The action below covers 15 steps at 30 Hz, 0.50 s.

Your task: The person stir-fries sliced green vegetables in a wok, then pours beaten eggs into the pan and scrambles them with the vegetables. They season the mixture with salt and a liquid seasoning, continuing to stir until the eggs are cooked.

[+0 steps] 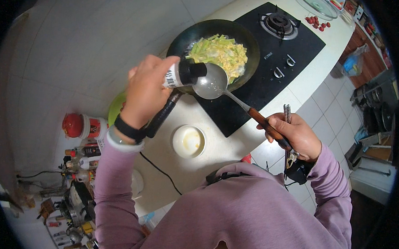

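My left hand (151, 89) grips a seasoning bottle (185, 73) with a black cap, tipped sideways over the bowl of a metal ladle (210, 82). A few pale grains lie in the ladle. My right hand (292, 132) holds the ladle by its wooden handle, along with a pair of metal chopsticks (287, 112) pointing up. Behind the ladle, a dark wok (254, 60) on the gas hob holds chopped green vegetable pieces with scrambled egg (219, 53). The wok's black handle points towards the counter near my left wrist. A white bowl (189, 141) with yellowish residue stands on the counter.
The black gas hob (230, 115) has a bare second burner (280, 25). Small red fruits (317, 23) and a glass lid (319, 5) lie beyond it. A green bowl (116, 107) is partly behind my left hand; bottles and a red-and-white tub (94, 126) stand left. A black cord (160, 171) crosses the counter.
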Tool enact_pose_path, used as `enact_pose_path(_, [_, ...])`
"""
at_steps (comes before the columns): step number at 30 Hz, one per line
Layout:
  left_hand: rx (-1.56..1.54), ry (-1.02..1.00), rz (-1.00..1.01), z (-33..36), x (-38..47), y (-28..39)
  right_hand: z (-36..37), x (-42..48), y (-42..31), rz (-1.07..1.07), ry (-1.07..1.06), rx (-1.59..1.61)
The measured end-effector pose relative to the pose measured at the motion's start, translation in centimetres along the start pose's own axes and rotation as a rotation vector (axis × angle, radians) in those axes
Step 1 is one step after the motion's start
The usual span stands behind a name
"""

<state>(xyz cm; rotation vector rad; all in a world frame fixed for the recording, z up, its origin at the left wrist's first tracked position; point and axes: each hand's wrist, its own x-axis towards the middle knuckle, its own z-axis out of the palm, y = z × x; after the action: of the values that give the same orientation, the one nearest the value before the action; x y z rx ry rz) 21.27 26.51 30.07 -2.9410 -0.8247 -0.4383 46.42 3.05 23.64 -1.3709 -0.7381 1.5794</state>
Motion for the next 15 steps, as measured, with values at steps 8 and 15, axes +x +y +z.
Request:
enact_pose_path(8, [0.018, 0.028, 0.029, 0.4, 0.1, 0.3, -0.4, 0.5, 0.1, 0.012, -0.019, -0.035])
enact_pose_path(15, [0.032, 0.028, 0.011, 1.5, 0.5, 0.2, -0.3, 0.8, 0.5, 0.008, -0.011, -0.031])
